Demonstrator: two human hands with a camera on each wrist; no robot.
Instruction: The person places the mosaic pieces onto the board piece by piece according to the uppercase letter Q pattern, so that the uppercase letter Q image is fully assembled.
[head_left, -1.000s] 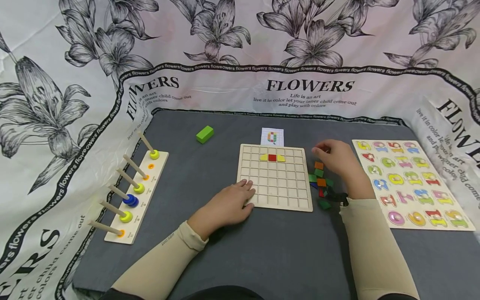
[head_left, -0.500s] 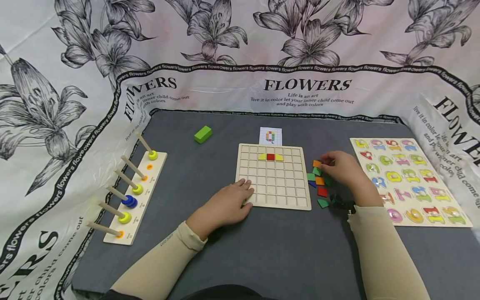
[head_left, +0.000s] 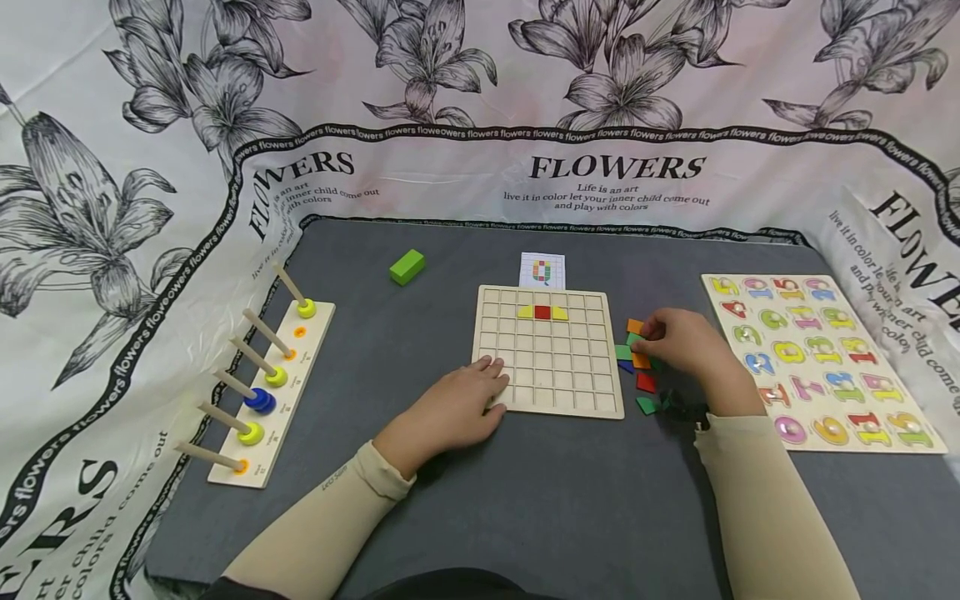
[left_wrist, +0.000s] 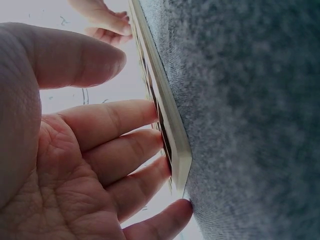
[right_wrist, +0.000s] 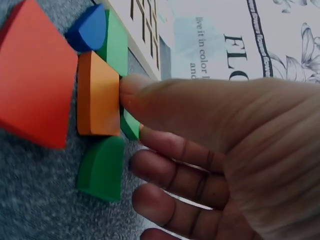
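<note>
My left hand [head_left: 459,408] rests on the lower left edge of a wooden grid board [head_left: 553,360], fingers extended. In the left wrist view its fingertips [left_wrist: 150,140] touch the board's rim [left_wrist: 175,135]. Two yellow pieces [head_left: 526,312] flank a red square [head_left: 542,312] in an upper row of the board. To the board's right, my right hand [head_left: 686,343] is at a pile of coloured blocks. Its thumb and index finger pinch a small green block [right_wrist: 131,126], partly hidden by the thumb, beside an orange block [right_wrist: 99,97]. A large red block [right_wrist: 37,75] lies close by.
A card with a coloured pattern [head_left: 542,272] lies behind the board. Further left are a green block [head_left: 407,267] and a pegged board with rings [head_left: 281,400]. A number puzzle board [head_left: 817,367] lies right. A flower-printed cloth [head_left: 450,183] surrounds the table.
My right hand has come down and slightly toward me from above the pile, its thumb and index finger now at the green block. My left hand stays on the board.
</note>
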